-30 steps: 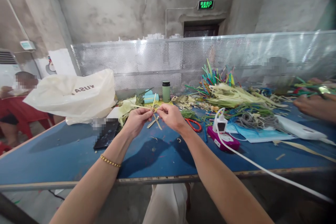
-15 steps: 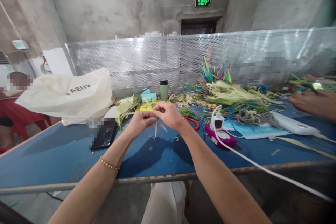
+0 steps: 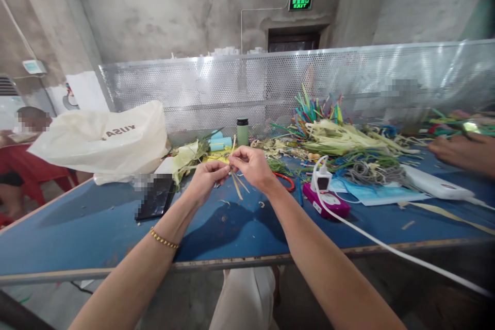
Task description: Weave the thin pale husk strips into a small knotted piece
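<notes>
Pale, straw-coloured strips (image 3: 237, 189) are pinched above the front half of a blue table (image 3: 116, 237), their lower ends splayed downward and one end pointing up past the fingers. They are held at the crossing by the left hand (image 3: 205, 181), with thumb and fingertips pressed together, and by the right hand (image 3: 255, 167), which is closed in a similar narrow pinch right beside it. How the strips are interlaced cannot be told, since the crossing is covered by fingertips.

Just beyond the hands, light-blue rolls (image 3: 222, 142) and a green bottle (image 3: 242, 135) with a black lid are seen. To the left, a dark flat device (image 3: 158, 200) is laid near leafy husks (image 3: 184, 160), with a white bag (image 3: 102, 136) heaped behind. To the right, a red loop (image 3: 289, 182) is partly hidden by the right wrist, and a purple power block (image 3: 328, 204) is topped by a white plug. Farther right, tangled cords (image 3: 373, 171) are backed by piled husks (image 3: 336, 137), and a co-worker's hand (image 3: 462, 152) is seen at the edge.
</notes>
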A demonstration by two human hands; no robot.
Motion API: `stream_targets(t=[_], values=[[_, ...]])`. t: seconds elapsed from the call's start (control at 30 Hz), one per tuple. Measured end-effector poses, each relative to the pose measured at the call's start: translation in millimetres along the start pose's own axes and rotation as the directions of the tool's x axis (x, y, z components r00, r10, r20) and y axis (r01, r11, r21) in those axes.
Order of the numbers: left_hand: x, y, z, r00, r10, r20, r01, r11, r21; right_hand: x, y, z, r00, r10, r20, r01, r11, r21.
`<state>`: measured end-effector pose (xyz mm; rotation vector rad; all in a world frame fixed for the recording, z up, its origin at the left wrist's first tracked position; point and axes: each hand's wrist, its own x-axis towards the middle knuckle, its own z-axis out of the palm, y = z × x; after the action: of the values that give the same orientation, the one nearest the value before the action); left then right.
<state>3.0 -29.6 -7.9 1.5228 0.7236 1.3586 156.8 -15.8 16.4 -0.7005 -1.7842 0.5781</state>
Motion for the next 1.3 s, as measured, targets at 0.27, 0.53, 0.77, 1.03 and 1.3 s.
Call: stream_targets(t=[0.27, 0.53, 0.77, 1.03, 1.3], values=[[6, -1, -5.3, 0.971, -0.113, -0.213, 0.049, 0.958, -0.284, -3, 0, 0, 0.988, -0.144, -0.054, 0.106, 0.892, -0.439], [7, -3, -6.5, 0.992, -0.026, -0.121, 0.004, 0.983, -0.182, -4, 5, 9, 0.997, -0.033, 0.067, 0.065, 0.825, -0.561], [6, -3, -8.0, 0.990, 0.081, -0.118, -0.079, 0.997, 0.018, -2, 3, 6, 0.995, -0.055, 0.084, 0.089, 0.875, -0.475], [3, 1, -3.4, 0.988, 0.060, -0.145, -0.080, 0.988, -0.133, -6, -5, 9, 0.987, -0.079, 0.141, 0.128, 0.915, -0.382], [4, -3, -3.4, 0.986, 0.027, -0.163, -0.067, 0.968, -0.243, -8, -8, 11, 0.973, -0.079, 0.218, 0.146, 0.940, -0.309]])
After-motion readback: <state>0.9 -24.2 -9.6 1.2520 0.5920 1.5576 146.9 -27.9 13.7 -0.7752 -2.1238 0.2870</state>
